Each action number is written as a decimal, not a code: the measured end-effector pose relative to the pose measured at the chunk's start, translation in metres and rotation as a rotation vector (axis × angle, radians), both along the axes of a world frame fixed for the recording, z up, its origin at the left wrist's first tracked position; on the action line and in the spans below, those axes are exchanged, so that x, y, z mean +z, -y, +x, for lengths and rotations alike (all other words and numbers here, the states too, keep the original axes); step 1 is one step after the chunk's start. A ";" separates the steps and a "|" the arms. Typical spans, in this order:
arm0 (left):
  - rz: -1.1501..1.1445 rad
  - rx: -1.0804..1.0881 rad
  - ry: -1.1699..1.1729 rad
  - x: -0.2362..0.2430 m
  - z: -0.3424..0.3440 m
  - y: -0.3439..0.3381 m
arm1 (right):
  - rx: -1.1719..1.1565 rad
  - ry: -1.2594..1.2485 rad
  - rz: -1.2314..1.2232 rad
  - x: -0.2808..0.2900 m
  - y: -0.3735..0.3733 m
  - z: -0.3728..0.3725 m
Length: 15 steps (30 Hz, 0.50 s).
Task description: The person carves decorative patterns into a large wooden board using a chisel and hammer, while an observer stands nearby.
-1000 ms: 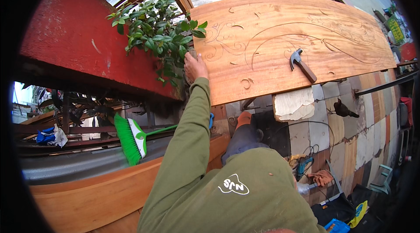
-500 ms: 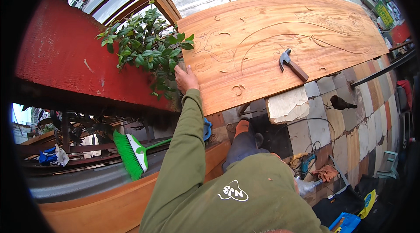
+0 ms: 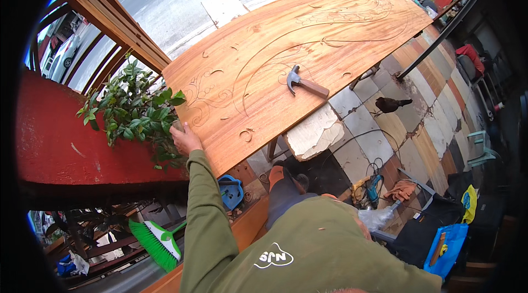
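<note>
My left hand point(image 3: 187, 140) is at the near left corner of a long wooden board point(image 3: 264, 111), beside the leaves of a potted plant point(image 3: 135, 108). Its fingers are bent round a small grey-brown thing at the board's edge, too hidden to name. Carved scrolls and long curved lines run over the board, and a few curled wood shavings lie on it. A claw hammer point(image 3: 307, 84) with a wooden handle rests near the board's front edge, untouched. My right hand is out of sight behind my green shirt.
A red planter wall point(image 3: 71, 144) stands left. Below it are a green broom point(image 3: 157, 243) and a blue dustpan point(image 3: 231, 191). A broken white slab point(image 3: 313, 133) sits under the board. A dark bird point(image 3: 391, 105), a blue power tool point(image 3: 375, 188) with cord and a blue bag point(image 3: 445, 249) are right.
The whole view has swung, so the board, hammer and plant appear farther left and more of the right side shows. My left hand stays at the board's corner. The bird's pose has changed.
</note>
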<state>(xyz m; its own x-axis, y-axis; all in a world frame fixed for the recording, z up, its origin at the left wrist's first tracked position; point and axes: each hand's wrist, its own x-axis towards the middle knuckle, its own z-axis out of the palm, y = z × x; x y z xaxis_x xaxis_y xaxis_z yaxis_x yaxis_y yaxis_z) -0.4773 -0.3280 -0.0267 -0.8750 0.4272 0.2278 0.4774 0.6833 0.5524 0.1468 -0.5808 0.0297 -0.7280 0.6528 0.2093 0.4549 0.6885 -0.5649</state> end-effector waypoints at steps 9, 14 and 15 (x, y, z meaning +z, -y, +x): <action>0.054 0.009 -0.073 -0.021 -0.020 0.008 | 0.151 -0.031 -0.018 0.024 -0.016 -0.004; 0.117 -0.049 -0.094 -0.033 -0.015 -0.003 | 0.040 0.044 0.047 0.029 -0.072 0.030; 0.084 -0.046 -0.065 -0.031 -0.006 -0.007 | -0.064 0.054 0.126 0.022 -0.090 0.032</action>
